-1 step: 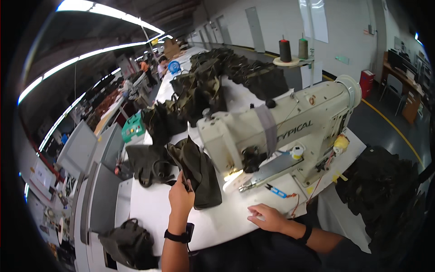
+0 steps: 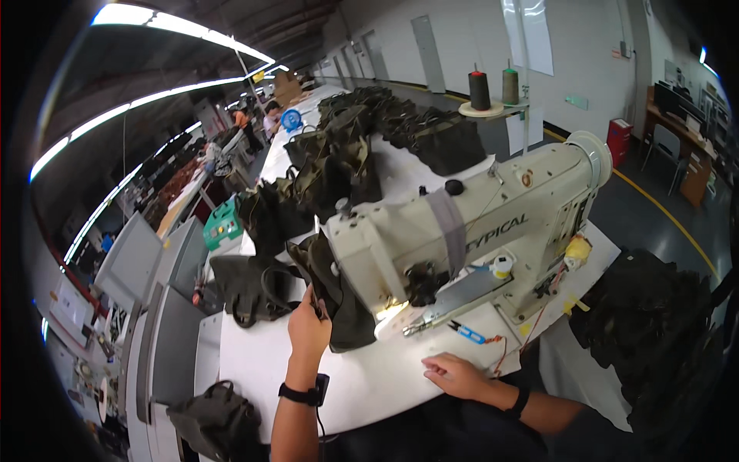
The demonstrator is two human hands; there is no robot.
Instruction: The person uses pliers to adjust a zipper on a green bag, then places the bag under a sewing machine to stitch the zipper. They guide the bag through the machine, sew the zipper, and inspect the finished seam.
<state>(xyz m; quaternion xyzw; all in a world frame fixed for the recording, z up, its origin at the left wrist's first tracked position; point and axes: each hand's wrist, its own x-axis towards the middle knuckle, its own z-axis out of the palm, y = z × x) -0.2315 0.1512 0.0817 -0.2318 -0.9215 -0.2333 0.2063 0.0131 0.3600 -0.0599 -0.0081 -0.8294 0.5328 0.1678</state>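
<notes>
A dark olive fabric bag stands upright on the white table just left of the sewing machine's head, which hides part of it. At its near left edge, my left hand is closed on the fabric, with the fingertips partly out of sight. My right hand rests at the table's front edge, its fingers loosely bent, a little apart and holding nothing. Just beyond that hand lies a pair of blue thread snips on an orange cord. Another dark bag with loop handles sits left of the held one.
One more bag lies at the table's near left corner. Several dark bags fill the far table, beside a green box. Thread cones stand behind the machine. A dark fabric heap is at right. People work far off.
The view has shifted slightly, and the machine's head covers a little more of the held bag. Both hands keep nearly the same places.
</notes>
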